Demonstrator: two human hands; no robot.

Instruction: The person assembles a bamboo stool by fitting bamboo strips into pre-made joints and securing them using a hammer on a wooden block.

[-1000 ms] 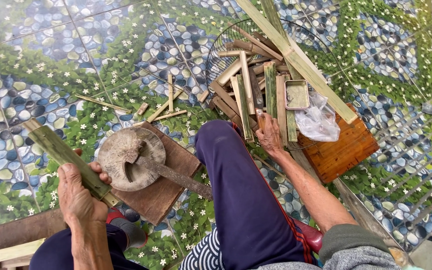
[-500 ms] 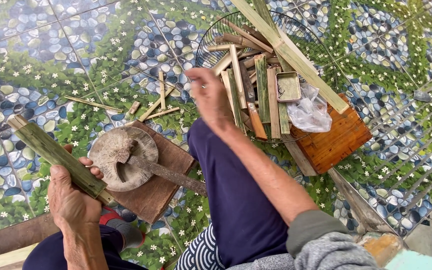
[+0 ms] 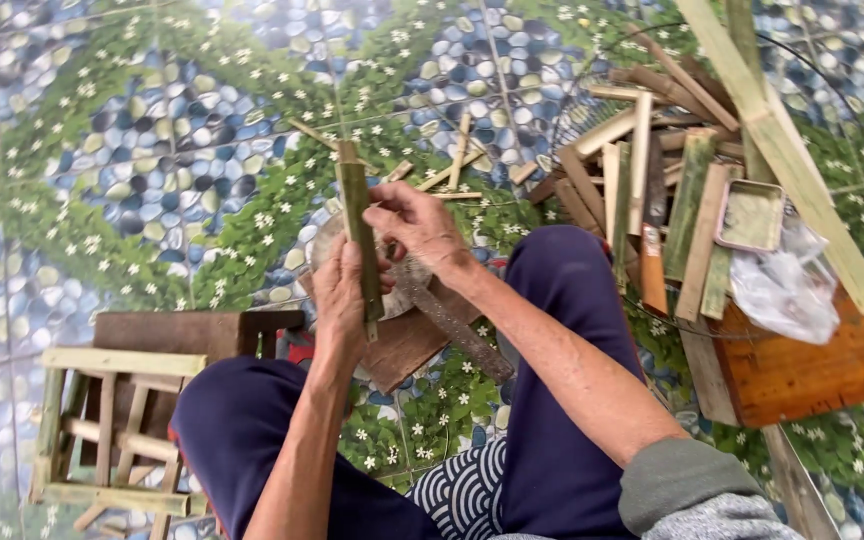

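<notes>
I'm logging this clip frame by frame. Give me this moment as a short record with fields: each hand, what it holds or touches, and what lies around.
left hand: grip closed round a green bamboo strip, held upright
right hand: fingers on the same strip, near its middle
under the hands: round wood block on a board, dark blade lying across it
right side: pile of bamboo slats, small tray, plastic bag, wooden box
left side: bamboo frame
floor: pebble-and-flower pattern
</notes>
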